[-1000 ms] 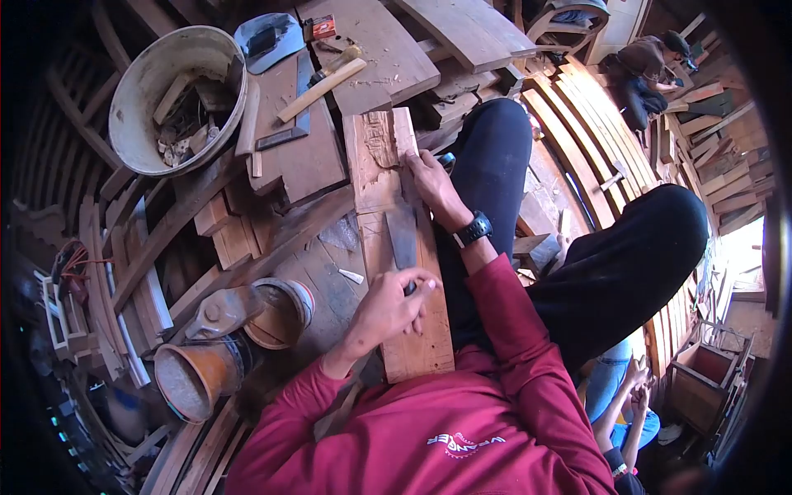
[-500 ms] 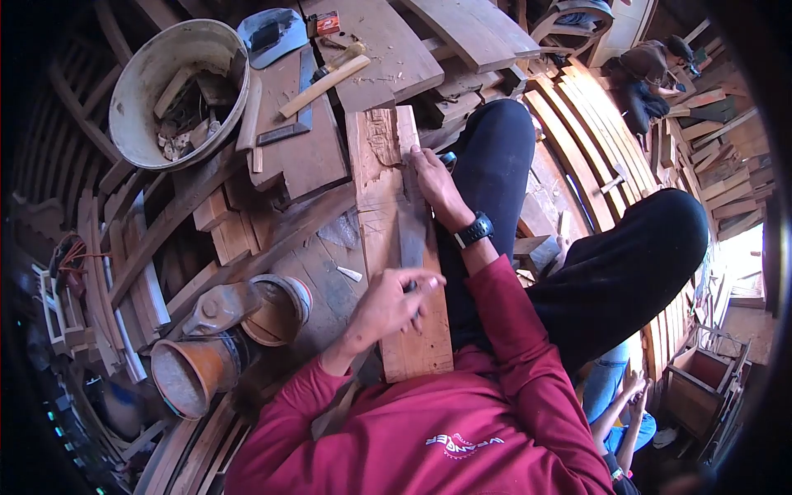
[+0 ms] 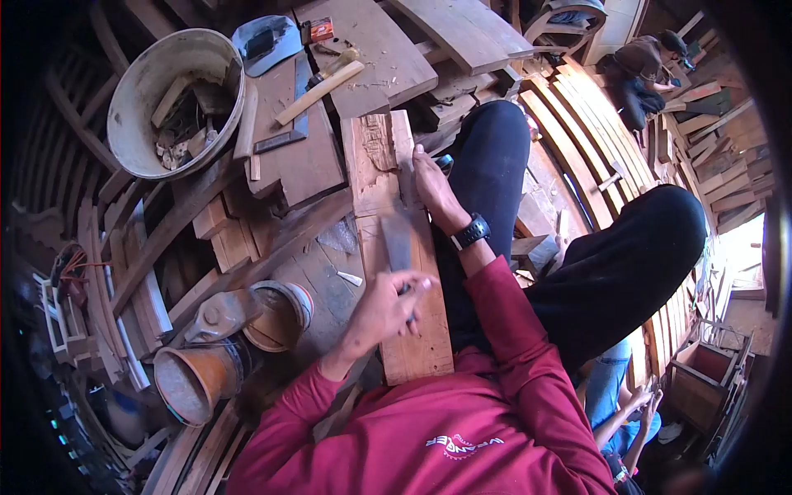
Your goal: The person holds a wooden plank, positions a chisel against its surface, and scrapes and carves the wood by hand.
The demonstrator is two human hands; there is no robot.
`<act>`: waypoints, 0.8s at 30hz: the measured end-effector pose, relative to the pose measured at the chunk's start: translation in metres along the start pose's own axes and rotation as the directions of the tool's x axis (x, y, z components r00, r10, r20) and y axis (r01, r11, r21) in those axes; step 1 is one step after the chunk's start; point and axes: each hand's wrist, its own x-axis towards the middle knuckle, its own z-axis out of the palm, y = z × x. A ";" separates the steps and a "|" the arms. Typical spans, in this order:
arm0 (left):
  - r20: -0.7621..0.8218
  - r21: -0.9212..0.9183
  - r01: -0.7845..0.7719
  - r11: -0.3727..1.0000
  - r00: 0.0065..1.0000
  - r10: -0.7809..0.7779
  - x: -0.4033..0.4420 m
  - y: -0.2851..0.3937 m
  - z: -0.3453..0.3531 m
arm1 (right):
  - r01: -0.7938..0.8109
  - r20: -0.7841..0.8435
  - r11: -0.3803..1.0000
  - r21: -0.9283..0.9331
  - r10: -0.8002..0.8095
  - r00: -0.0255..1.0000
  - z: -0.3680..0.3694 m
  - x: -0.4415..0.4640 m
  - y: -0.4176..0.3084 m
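Left hand draws a flat blade back across a timber block

The fingers of the left hand [image 3: 384, 305] are closed around the handle of a flat metal-bladed tool [image 3: 398, 239], whose motion-blurred blade lies over the timber block [image 3: 417, 351]. Compared with half a second ago, the blade sits farther from the block's right edge and slightly nearer the person. The right hand [image 3: 435, 190], almost where it was, has its fingers close together along the block's right edge; whether they grip underneath cannot be told. The block extends from the person's waist toward the broad boards ahead, its far end roughly chipped.

Ahead to the left, a whitish bucket [image 3: 136, 78] holds wood offcuts [image 3: 169, 103] and smaller scraps. Nearer, an orange tub [image 3: 206, 363] is tipped toward the camera, its contents unclear, just beside a white-rimmed round container [image 3: 305, 307] with a brown interior. At far right stands an open-topped wooden box [image 3: 695, 394]. Near it, a co-worker's hands [image 3: 643, 404] have shifted slightly.
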 end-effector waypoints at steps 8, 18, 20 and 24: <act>-0.055 0.013 -0.047 0.999 0.997 0.047 0.008 0.004 -0.002 | 0.090 -0.008 0.995 0.051 -0.089 0.996 -0.001 -0.007 -0.004; -0.087 -0.037 -0.060 0.997 0.995 0.057 0.008 0.004 -0.004 | 0.132 -0.014 0.991 -0.007 -0.132 0.991 0.001 -0.004 0.002; 0.019 0.023 -0.026 0.999 0.999 0.026 -0.001 -0.002 0.001 | 0.176 -0.062 0.983 -0.060 -0.179 0.982 0.003 -0.006 0.001; 0.057 0.051 -0.017 0.999 0.998 0.014 0.001 0.002 0.001 | 0.172 -0.050 0.983 -0.059 -0.175 0.983 0.002 -0.008 -0.001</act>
